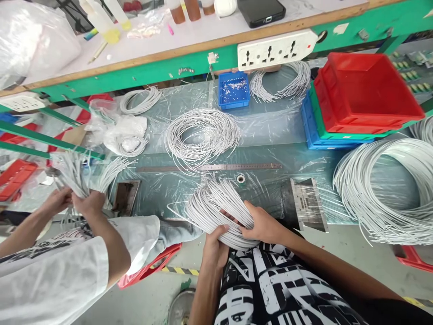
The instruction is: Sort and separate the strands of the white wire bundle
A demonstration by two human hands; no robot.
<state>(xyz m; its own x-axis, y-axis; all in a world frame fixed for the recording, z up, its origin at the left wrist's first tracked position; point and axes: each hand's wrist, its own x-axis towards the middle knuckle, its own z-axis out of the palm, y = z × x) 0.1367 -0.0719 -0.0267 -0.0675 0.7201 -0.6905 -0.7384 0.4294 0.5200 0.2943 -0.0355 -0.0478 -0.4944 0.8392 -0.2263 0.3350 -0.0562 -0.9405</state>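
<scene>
A thick coil of white cable (pixel 213 205) rests at the table's front edge, partly over my lap. My left hand (pixel 216 246) is closed round its near side, thumb on top. From the right, my right hand (pixel 262 223) grips the same coil, with fingers passing through its middle and the thumb outside. Loose cable ends stick out at the coil's left. Just beyond it lie a steel ruler (pixel 237 167) and a small roll of tape (pixel 241 179). Another white cable coil (pixel 203 135) lies flat behind the ruler.
Right of my hands stands a metal fixture (pixel 307 203) with thin wires across it. Farther right are a large cable coil (pixel 345 180) and stacked bins (pixel 365 95). A blue tray (pixel 234 90) holds small parts. At left, a co-worker's hands (pixel 89 203) hold white cables.
</scene>
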